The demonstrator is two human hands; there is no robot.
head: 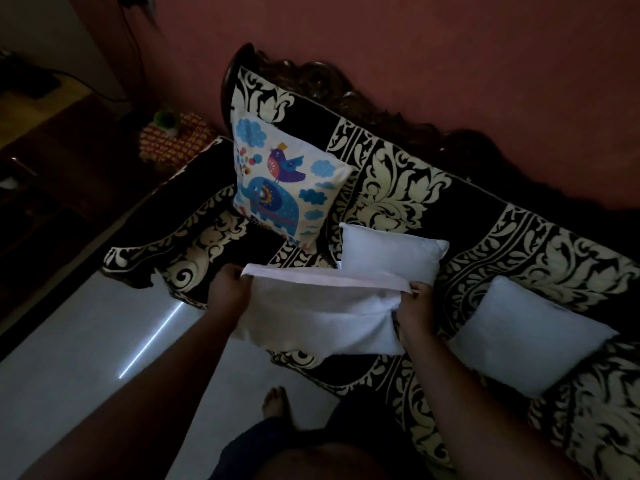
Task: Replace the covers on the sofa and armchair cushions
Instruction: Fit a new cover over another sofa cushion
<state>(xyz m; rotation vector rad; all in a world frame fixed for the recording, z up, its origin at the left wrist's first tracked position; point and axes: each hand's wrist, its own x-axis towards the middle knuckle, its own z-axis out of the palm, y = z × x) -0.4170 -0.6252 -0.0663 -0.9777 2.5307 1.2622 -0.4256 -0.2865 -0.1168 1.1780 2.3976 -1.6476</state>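
I hold a white cushion (311, 317) in front of me above the sofa's front edge. A pale cover's open mouth (322, 277) lies stretched over its top. My left hand (227, 291) grips the cover's left corner, and my right hand (415, 303) pinches its right end against the cushion. Two bare white cushions lie on the sofa seat, one (391, 252) just behind my hands, another (530, 336) to the right. A cushion in a printed elephant-and-bird cover (284, 181) leans against the sofa back.
The sofa (398, 181) has a black and cream floral throw and a carved dark wooden back against a red wall. A pale tiled floor (86, 341) lies on the left. Dark wooden furniture (52, 150) and a red-yellow patterned object (173, 140) stand beyond the armrest. My bare foot (277, 405) shows below.
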